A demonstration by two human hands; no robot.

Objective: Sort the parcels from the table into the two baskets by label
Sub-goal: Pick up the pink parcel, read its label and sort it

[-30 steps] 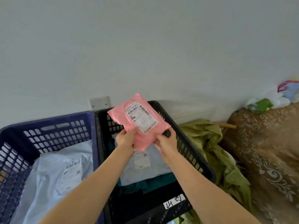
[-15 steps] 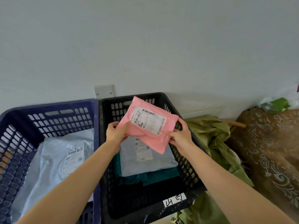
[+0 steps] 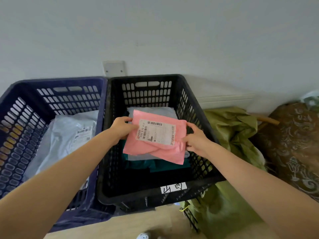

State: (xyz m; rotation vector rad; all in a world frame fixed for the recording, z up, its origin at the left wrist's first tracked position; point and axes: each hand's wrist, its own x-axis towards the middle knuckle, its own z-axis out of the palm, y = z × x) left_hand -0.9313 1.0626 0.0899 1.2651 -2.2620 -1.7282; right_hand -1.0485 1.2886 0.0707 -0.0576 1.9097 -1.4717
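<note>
A pink parcel (image 3: 151, 149) with a white shipping label lies low inside the black basket (image 3: 198, 107), on top of a grey parcel (image 3: 151, 110) and a dark green one (image 3: 155, 165). My left hand (image 3: 121, 127) pinches the pink parcel's left edge. On the opposite edge, my right hand (image 3: 196, 138) pinches it too. The black basket carries a white handwritten tag (image 3: 173, 187) on its near rim. Beside it on the left stands a blue basket (image 3: 19, 109) holding a grey labelled parcel (image 3: 67, 135).
Crumpled olive-green cloth (image 3: 233, 131) lies right of the black basket, with a brown patterned cover (image 3: 293, 144) beyond it. Both baskets stand against a pale wall with a socket plate (image 3: 114, 68). Light wooden floor (image 3: 146, 223) shows below.
Both hands have lowered the pink parcel from above the black basket down into it, turning it flatter, label up. My view has tilted downward and closer.
</note>
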